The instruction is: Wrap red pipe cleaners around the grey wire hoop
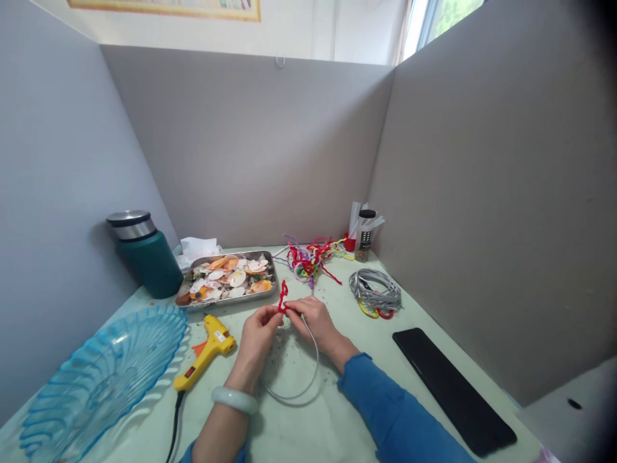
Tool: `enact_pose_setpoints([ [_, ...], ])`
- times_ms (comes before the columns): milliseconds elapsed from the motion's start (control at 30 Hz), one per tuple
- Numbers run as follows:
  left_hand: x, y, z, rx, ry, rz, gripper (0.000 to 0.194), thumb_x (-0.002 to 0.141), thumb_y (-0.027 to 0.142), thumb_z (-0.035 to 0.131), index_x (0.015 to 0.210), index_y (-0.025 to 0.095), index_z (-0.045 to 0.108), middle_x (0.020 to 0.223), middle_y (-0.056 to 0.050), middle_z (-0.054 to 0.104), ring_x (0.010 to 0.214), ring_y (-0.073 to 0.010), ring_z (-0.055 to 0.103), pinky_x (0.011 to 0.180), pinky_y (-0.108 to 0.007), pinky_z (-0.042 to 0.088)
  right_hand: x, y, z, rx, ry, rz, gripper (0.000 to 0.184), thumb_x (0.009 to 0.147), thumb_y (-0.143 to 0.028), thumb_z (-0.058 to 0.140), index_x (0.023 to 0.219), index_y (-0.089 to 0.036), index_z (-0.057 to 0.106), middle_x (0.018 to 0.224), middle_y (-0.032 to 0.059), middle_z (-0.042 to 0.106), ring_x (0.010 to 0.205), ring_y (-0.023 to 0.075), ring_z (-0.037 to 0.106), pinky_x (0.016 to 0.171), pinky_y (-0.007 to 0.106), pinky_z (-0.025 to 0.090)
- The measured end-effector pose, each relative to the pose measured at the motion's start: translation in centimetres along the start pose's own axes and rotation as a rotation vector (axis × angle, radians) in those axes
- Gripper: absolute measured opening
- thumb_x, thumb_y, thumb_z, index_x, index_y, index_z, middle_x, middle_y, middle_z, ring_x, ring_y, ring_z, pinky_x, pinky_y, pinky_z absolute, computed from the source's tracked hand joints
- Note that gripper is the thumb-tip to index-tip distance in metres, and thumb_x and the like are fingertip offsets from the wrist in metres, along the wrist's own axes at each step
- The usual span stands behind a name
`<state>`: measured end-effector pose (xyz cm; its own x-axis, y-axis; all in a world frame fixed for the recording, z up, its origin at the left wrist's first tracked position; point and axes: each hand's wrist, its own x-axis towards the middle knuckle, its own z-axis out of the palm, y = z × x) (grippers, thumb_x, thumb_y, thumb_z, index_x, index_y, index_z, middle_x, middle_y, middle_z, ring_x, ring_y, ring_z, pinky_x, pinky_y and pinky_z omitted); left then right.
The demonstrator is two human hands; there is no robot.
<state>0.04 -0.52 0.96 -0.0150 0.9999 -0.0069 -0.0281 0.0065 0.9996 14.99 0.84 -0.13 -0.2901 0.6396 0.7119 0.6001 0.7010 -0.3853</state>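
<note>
Closest to the camera lies the blue sleeve [400, 411] of the right arm, across from a pale bangle [235, 399] on the left wrist. Left hand [258, 331] and right hand [315, 321] meet above the middle of the tabletop [299, 437], and the fingers of both pinch a short red yarn [283, 292], whose free end stands up. From the right fingers, a grey cord [317, 360] bends in a wide loop toward the left wrist; how firmly it is gripped, I cannot tell. I judge the yarn light, soft and not slippery, best pinched by the fingertips. The cord seems springier and smoother, so it may twist; hold it close beside the yarn.
</note>
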Motion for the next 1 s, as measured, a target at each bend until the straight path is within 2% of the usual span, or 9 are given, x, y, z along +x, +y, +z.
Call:
enact_pose_setpoints([
  [167, 0.09, 0.20, 0.17, 0.003, 0.014, 0.014, 0.025, 0.060, 0.033, 0.069, 0.074, 0.014, 0.063, 0.060, 0.001, 0.059, 0.047, -0.0084, 0.045, 0.046, -0.019, 0.029, 0.19, -0.36, -0.03, -0.019, 0.005, 0.002, 0.014, 0.084, -0.016, 0.053, 0.091, -0.019, 0.065, 0.080, 0.0046, 0.071, 0.067, 0.0147, 0.063, 0.070, 0.029, 0.042],
  [300, 0.03, 0.54, 0.24, 0.008, 0.029, 0.028, 0.023, 0.060, 0.032, 0.068, 0.073, 0.014, 0.062, 0.062, 0.000, 0.060, 0.051, -0.0098, 0.048, 0.047, -0.019, 0.032, 0.25, -0.66, -0.32, -0.002, -0.002, -0.006, 0.017, 0.084, -0.016, 0.052, 0.097, -0.019, 0.063, 0.083, 0.0053, 0.070, 0.070, 0.0154, 0.063, 0.072, 0.029, 0.041],
  [400, -0.07, 0.66, 0.25, 0.017, 0.028, 0.032, 0.023, 0.062, 0.032, 0.067, 0.074, 0.014, 0.060, 0.061, 0.001, 0.058, 0.048, -0.0081, 0.045, 0.046, -0.018, 0.031, 0.20, -0.80, -0.54, 0.009, -0.031, -0.008, 0.021, 0.082, -0.016, 0.054, 0.102, -0.019, 0.060, 0.084, 0.0052, 0.069, 0.072, 0.0155, 0.062, 0.073, 0.029, 0.040],
  [533, -0.22, 0.73, 0.35, 0.017, -0.006, 0.013, 0.026, 0.066, 0.038, 0.066, 0.076, 0.016, 0.057, 0.059, 0.004, 0.055, 0.041, -0.0050, 0.037, 0.041, -0.017, 0.025, 0.17, -0.92, -0.50, -0.003, -0.038, -0.012, 0.018, 0.082, -0.015, 0.054, 0.098, -0.018, 0.059, 0.082, 0.0042, 0.068, 0.070, 0.0145, 0.060, 0.073, 0.029, 0.039],
  [833, -0.42, 0.85, 0.67, 0.013, 0.017, 0.011, 0.031, 0.065, 0.043, 0.067, 0.073, 0.015, 0.059, 0.059, 0.003, 0.056, 0.041, -0.0055, 0.037, 0.041, -0.018, 0.024, 0.21, -0.90, -0.25, -0.090, -0.017, -0.072, 0.020, 0.080, -0.015, 0.053, 0.099, -0.018, 0.060, 0.083, 0.0056, 0.069, 0.071, 0.0155, 0.061, 0.073, 0.032, 0.036],
  [1000, -0.44, 0.88, 0.76, 0.036, 0.035, 0.033, 0.030, 0.065, 0.043, 0.067, 0.071, 0.015, 0.060, 0.060, 0.001, 0.058, 0.042, -0.0063, 0.038, 0.040, -0.018, 0.025, 0.12, -0.78, 0.16, -0.117, 0.030, -0.045, 0.022, 0.078, -0.013, 0.052, 0.097, -0.019, 0.061, 0.080, 0.0046, 0.070, 0.072, 0.0161, 0.062, 0.073, 0.032, 0.035],
])
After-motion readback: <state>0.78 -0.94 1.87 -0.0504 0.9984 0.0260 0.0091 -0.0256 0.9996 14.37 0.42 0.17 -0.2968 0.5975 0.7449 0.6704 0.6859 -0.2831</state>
